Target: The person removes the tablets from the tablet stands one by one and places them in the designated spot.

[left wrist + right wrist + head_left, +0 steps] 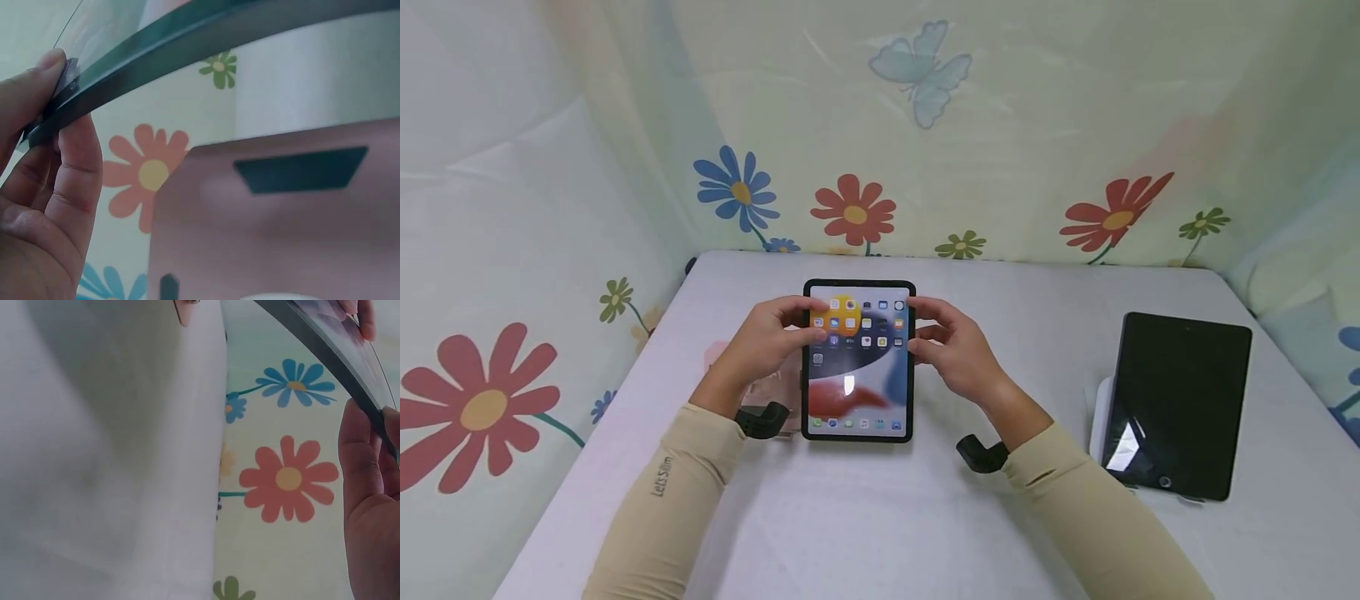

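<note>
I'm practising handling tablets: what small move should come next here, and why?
Probably ease the lit tablet left toward the pink stand. The left hand and right hand grip its opposite edges, the stand shows beside its left edge in the head view, and the left wrist view shows a gap between tablet and stand.

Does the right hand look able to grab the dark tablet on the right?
Probably yes, but it seems busy: the right hand pinches the lit tablet's edge. If it let go, nothing appears to stand between that hand and the dark tablet.
</note>
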`<state>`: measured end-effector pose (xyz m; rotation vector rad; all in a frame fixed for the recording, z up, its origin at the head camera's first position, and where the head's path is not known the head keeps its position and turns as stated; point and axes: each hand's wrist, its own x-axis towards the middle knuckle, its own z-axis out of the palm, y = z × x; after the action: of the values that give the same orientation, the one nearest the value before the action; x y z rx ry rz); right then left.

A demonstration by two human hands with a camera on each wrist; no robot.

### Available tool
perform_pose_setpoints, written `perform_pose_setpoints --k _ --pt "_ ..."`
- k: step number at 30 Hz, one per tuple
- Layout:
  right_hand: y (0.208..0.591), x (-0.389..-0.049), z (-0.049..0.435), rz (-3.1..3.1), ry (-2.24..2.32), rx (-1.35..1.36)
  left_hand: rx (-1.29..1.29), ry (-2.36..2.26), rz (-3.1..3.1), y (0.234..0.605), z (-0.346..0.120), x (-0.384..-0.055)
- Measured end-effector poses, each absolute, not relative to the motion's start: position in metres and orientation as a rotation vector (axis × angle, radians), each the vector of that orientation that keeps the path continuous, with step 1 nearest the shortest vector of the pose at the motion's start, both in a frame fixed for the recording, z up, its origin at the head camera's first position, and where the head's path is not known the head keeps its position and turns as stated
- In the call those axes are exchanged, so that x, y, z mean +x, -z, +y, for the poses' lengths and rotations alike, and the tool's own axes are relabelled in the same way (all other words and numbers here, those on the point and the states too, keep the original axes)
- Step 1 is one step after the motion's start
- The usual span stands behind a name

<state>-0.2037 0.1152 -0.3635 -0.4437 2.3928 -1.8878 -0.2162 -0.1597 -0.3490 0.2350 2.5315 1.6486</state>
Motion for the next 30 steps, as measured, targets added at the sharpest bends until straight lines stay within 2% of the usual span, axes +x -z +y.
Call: perform_pose_setpoints --k 21,30 --pt "0.389 -0.195 0.146 2.411 1.927 -0.293 0.244 -1.537 2.542 0.369 -0.122 -0.222" --pt "0.397 -0.195 0.157 2.414 1.93 -0.221 0.165 -1.554 2.543 0.375 -0.103 -0.22"
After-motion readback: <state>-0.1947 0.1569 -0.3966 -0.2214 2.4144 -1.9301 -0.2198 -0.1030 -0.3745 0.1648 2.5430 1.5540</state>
